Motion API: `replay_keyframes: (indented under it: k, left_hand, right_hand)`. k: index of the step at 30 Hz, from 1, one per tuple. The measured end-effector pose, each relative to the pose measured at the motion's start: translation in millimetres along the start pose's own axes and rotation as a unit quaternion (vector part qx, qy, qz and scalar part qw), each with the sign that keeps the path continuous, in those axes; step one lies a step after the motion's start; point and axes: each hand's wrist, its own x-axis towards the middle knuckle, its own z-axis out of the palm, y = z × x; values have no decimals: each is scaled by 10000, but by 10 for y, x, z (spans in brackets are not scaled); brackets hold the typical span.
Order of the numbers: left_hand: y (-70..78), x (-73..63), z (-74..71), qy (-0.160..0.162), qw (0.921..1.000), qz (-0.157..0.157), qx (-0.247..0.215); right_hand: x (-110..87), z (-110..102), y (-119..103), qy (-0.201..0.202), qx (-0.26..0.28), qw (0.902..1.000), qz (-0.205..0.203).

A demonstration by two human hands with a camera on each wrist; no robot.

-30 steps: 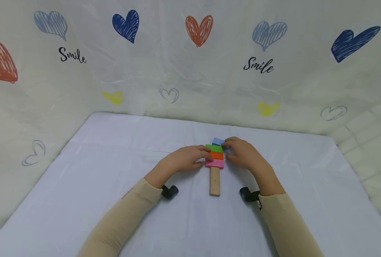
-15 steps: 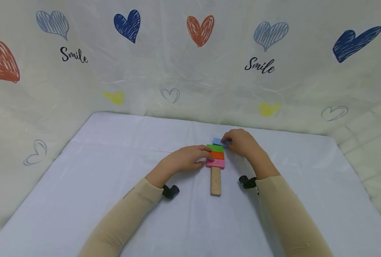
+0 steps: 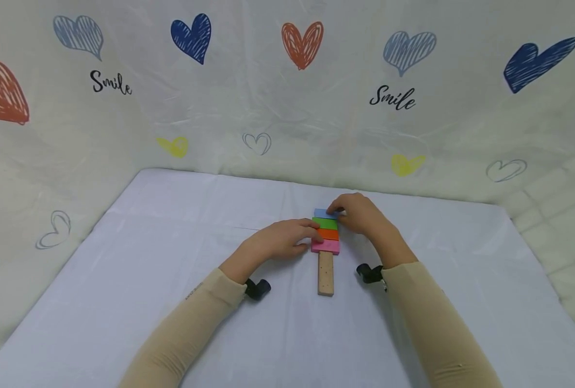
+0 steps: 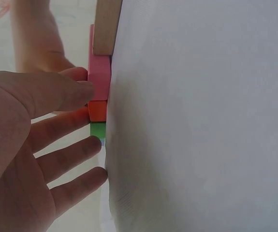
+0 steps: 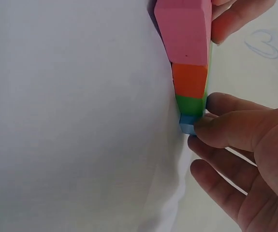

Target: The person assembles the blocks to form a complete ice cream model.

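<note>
Flat wooden blocks lie side by side in a column on the white cloth. A pink block (image 3: pixel 325 247) is nearest, then an orange block (image 3: pixel 330 234), a green block (image 3: pixel 327 222) and a light blue block (image 3: pixel 320 213) farthest. Below the pink one, a plain wood block (image 3: pixel 325 274) points lengthwise toward me. My left hand (image 3: pixel 284 238) rests extended fingers on the left ends of the coloured blocks, its thumb at the pink block's end in the left wrist view. My right hand (image 3: pixel 362 214) pinches the blue block's right end between thumb and fingers.
White cloth (image 3: pixel 219 334) covers the table. A pale sheet (image 3: pixel 287 108) printed with hearts and "Smile" hangs behind the far edge. Black wrist cameras sit at the left cuff (image 3: pixel 258 290) and right cuff (image 3: pixel 369 273).
My right hand has moved farther away, then left, sliding the blue block left until it lines up with the green one. My left hand has stayed on the blocks.
</note>
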Motion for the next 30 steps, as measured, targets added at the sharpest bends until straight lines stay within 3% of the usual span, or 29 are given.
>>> replay_keyframes:
  k: [30]
  left_hand:
    - [4,1,-9,9,10000,22,-65]
  right_hand:
    - [-4,22,-64,15,51,10000,-76]
